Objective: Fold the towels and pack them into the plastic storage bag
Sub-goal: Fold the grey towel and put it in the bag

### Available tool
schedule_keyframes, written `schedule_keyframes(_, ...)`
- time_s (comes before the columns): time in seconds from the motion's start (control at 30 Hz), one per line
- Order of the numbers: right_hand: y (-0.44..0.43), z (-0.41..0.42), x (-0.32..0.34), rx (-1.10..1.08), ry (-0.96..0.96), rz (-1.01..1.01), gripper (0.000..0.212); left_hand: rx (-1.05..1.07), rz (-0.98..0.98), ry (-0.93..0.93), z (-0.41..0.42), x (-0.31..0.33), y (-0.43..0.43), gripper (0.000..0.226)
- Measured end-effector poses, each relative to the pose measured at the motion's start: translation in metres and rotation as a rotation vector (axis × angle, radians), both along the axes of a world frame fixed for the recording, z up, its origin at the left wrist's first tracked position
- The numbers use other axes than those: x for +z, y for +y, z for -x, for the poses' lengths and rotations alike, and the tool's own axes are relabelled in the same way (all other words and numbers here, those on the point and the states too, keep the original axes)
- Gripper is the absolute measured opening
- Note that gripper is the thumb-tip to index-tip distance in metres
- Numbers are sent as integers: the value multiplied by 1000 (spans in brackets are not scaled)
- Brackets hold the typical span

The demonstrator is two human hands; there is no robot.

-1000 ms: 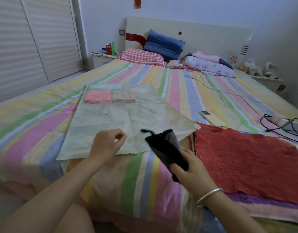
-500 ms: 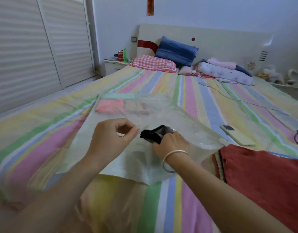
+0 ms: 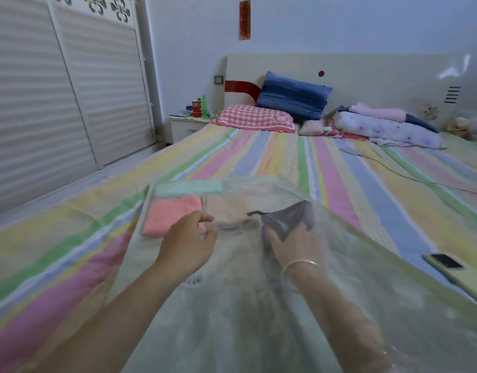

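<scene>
A single wide-angle view from the person's head looks forward and down along the bed (image 3: 326, 168) toward the headboard (image 3: 366, 74) at the far wall. It sits close over the left hand (image 3: 189, 243), the right hand (image 3: 296, 249) gripping a dark towel (image 3: 288, 219), and the plastic storage bag (image 3: 380, 305), which fill the lower frame.

**Soft daylight, smeared foreground**

Cool, even light is filling the room, casting almost no shadows on the striped bed (image 3: 326, 184). A pale glare is glinting off the headboard (image 3: 366, 74) near its right end. The plastic storage bag (image 3: 259, 305) is showing milky and smeared, the right hand (image 3: 294, 243) is blurring through its film, and the wardrobe doors (image 3: 57, 103) are bowing at the left edge.
</scene>
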State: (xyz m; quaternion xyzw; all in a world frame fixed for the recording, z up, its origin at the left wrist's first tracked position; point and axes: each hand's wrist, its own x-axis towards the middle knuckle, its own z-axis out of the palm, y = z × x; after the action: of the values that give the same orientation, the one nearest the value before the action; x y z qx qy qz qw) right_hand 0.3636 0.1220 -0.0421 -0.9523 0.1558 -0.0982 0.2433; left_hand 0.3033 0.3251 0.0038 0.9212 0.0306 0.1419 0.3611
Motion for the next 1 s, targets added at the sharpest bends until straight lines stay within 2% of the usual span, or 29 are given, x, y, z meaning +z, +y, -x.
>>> schedule_keyframes(0.07,-7,-12,2,-24,-17,-24,88,21,-173,41,-12,-25,-1,51)
schedule_keyframes(0.13,-13,-23,-4,-44,-33,-60,96,-8,-294,156,-15,-51,-1,92)
schedule_keyframes(0.17,-16,-27,-9,-50,-56,-55,99,-19,-344,213,-13,-63,-1,105)
schedule_keyframes(0.23,-21,-28,-15,-46,-106,47,95,-3,-421,261,-11,-84,2,112)
schedule_keyframes(0.3,-27,-18,-19,65,-69,160,91,-15,-522,185,-13,-99,4,101)
schedule_keyframes(0.4,-40,-1,-34,291,74,349,99,-98,-603,254,-11,-110,7,79)
schedule_keyframes(0.43,-42,4,-36,302,104,365,97,-117,-644,268,-9,-111,10,74)
schedule_keyframes(0.5,-48,12,-45,302,201,288,81,-124,-734,227,-5,-113,18,70)
schedule_keyframes(0.53,-48,16,-46,283,138,304,77,-147,-754,218,-3,-112,24,70)
schedule_keyframes(0.67,-41,58,-35,258,176,391,82,-238,-775,171,15,-113,57,71)
schedule_keyframes(0.77,-29,85,-35,237,221,457,65,-337,-725,151,32,-96,72,83)
schedule_keyframes(0.83,-24,92,-35,236,214,506,54,-321,-632,64,31,-76,61,87)
schedule_keyframes(0.93,-24,94,-26,260,135,505,53,-280,-408,-135,28,-42,9,69)
schedule_keyframes(1.0,-22,90,-21,294,96,453,55,-327,-259,-204,22,-27,-33,67)
